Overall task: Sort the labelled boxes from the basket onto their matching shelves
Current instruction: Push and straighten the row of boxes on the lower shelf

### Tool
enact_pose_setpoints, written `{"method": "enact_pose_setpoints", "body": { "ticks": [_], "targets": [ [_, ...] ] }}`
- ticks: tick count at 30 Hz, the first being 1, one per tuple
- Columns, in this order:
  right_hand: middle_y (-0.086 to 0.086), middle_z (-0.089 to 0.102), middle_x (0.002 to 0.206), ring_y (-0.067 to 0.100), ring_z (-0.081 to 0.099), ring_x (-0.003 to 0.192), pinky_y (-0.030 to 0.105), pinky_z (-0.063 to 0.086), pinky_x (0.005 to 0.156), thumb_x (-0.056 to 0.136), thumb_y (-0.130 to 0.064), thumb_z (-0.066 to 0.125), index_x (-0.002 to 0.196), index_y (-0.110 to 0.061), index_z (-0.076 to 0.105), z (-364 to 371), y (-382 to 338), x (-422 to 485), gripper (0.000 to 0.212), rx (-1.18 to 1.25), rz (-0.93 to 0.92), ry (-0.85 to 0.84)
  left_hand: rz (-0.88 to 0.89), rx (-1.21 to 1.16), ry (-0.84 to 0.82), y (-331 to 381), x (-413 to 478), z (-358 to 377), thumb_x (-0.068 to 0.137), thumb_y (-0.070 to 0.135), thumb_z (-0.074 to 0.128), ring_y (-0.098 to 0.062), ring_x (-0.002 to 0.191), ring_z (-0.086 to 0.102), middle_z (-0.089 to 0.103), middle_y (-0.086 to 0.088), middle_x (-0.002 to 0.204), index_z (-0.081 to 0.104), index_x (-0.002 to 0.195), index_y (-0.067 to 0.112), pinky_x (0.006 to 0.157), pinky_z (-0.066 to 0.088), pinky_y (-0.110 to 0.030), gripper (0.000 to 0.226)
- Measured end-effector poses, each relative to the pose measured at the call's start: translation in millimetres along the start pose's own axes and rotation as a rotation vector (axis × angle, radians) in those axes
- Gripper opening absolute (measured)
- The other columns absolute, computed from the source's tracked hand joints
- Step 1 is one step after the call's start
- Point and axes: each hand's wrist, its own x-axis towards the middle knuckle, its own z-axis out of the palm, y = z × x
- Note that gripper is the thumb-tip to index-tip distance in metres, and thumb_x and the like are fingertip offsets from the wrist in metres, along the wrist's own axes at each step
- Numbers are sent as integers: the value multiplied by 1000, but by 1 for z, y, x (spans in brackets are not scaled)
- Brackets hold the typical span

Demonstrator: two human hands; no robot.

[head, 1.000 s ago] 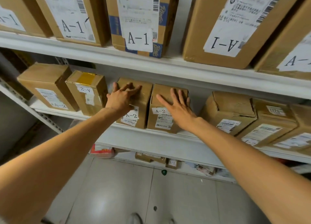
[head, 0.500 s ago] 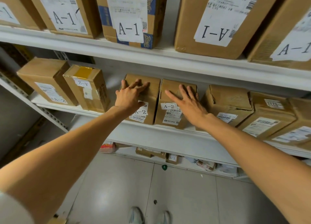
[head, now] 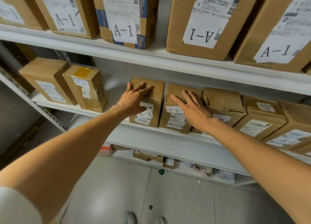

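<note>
Two small cardboard boxes labelled A-2 stand side by side on the middle shelf (head: 151, 136). My left hand (head: 134, 99) lies flat on the top and front of the left A-2 box (head: 155, 95), fingers spread. On the right A-2 box (head: 173, 121) rests my right hand (head: 193, 109), palm down with fingers apart. Neither hand grips its box. The basket is out of view.
Two more A-2 boxes (head: 53, 84) stand at the shelf's left end, with a gap before my left hand. Several boxes (head: 259, 121) crowd the right. Large A-1 boxes (head: 124, 21) fill the upper shelf. Small parcels (head: 169, 162) lie on the bottom shelf above the tiled floor.
Both boxes have slid a little to the right under my hands, closing up against the boxes on the right. The view has shifted slightly.
</note>
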Motion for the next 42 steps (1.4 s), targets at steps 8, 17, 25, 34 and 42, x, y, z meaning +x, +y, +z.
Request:
{"method": "enact_pose_setpoints", "body": {
  "ticks": [8,17,25,34,42],
  "targets": [
    [11,-1,162,27,-5,149,40,7,119,96,-9,47,155,-12,5,-25,-86,39,72,-86,-237,41,-39,-11,140,-41,-41,-28,86,4,54,-30,125,47,46,-6,142,42,143,26,98,48,-42,61],
    [18,14,157,32,4,148,39,14,119,95,-13,49,150,-6,19,-33,-208,101,63,-94,-363,81,-301,101,252,-186,-95,-70,87,10,59,-29,103,60,57,-10,126,53,133,20,80,54,-41,47],
    [19,29,146,34,24,137,40,25,114,90,-11,53,140,-5,33,-40,-292,169,54,-90,-306,102,-364,176,223,-307,-92,-94,82,18,69,-28,109,56,55,-8,127,52,134,21,84,51,-38,55],
    [11,16,158,38,11,145,48,16,119,91,-13,60,147,-11,27,-30,-322,230,65,-81,-164,67,-448,-105,72,-379,-41,-108,82,64,57,-40,144,-6,7,-5,158,32,145,42,115,6,-59,71],
    [12,24,150,36,29,131,47,38,108,89,-1,61,153,-29,14,-9,-303,234,85,54,-102,106,-419,-548,84,-367,-32,-97,78,48,70,-30,125,38,33,-7,133,51,136,32,110,32,-37,63]
  ]
}}
